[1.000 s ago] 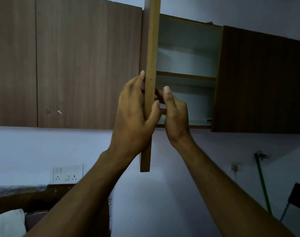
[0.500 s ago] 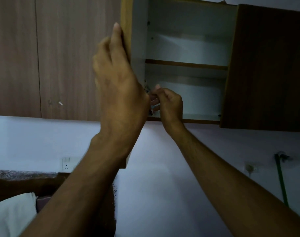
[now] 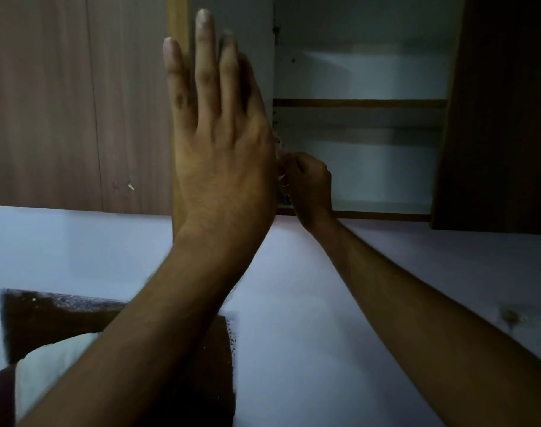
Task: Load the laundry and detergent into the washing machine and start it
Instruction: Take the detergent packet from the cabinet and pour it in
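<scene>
My left hand (image 3: 217,143) is raised flat, fingers straight and slightly apart, pressed against the opened wooden cabinet door (image 3: 178,20), holding nothing. My right hand (image 3: 309,186) reaches into the lower shelf of the open wall cabinet (image 3: 361,103), fingers closed around a small packet (image 3: 282,180) at the shelf's left end; only a sliver of it shows, the rest hidden behind my left hand. No washing machine or laundry load is in view.
Closed brown cabinet doors (image 3: 62,103) sit to the left and a dark door (image 3: 503,118) to the right. Below is a pale wall (image 3: 324,303), a dark wooden headboard (image 3: 62,318) and a white pillow (image 3: 53,362) at lower left.
The cabinet door has swung wide open to the left. My left hand went from gripping its edge to lying flat on it. My right hand stayed at the lower shelf's left end.
</scene>
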`<action>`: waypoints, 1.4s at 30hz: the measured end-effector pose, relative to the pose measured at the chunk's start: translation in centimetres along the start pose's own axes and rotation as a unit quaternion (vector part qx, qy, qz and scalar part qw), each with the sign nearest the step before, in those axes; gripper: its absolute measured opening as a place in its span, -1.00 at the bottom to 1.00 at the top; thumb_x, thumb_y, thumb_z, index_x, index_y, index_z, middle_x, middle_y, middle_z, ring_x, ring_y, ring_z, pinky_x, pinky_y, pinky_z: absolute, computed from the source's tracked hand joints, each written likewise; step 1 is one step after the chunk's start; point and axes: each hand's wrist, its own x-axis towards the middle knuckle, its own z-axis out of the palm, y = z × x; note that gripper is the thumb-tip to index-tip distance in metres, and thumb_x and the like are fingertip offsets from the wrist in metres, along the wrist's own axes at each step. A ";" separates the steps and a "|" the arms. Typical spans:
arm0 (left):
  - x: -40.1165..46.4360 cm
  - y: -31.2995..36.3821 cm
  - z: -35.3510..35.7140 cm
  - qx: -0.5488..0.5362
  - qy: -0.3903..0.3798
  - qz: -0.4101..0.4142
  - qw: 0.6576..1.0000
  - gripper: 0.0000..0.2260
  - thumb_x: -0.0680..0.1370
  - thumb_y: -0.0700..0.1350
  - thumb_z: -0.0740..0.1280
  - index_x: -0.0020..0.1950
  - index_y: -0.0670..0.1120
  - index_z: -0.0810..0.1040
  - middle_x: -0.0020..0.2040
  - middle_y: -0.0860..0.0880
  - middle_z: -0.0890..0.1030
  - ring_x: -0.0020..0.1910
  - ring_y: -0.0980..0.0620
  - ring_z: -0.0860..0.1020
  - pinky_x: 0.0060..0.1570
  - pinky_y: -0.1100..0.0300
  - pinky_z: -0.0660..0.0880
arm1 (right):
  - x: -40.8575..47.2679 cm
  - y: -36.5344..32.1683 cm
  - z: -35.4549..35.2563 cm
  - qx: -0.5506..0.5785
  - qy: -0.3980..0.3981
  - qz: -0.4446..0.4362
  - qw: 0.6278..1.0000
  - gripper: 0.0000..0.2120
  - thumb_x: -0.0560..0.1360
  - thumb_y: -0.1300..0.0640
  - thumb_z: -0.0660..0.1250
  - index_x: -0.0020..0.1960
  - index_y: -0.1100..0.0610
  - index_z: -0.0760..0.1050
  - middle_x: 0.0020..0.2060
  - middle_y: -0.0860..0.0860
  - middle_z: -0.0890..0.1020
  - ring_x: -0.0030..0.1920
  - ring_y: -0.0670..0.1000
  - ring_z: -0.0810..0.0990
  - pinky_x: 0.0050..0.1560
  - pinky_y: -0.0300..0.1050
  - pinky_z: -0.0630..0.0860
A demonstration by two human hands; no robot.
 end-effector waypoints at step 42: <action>7.6 18.9 43.5 -0.571 -0.250 -0.394 0.675 -0.15 0.35 -0.13 0.47 0.53 0.08 0.09 0.44 -0.09 0.31 0.41 -0.17 0.33 0.33 -0.17 0.39 | 17.9 23.3 -5.6 -0.210 -0.062 0.104 0.970 -0.73 0.51 0.29 0.29 0.19 0.14 0.55 0.05 0.08 0.62 -0.03 -0.01 0.56 -0.08 -0.25 0.42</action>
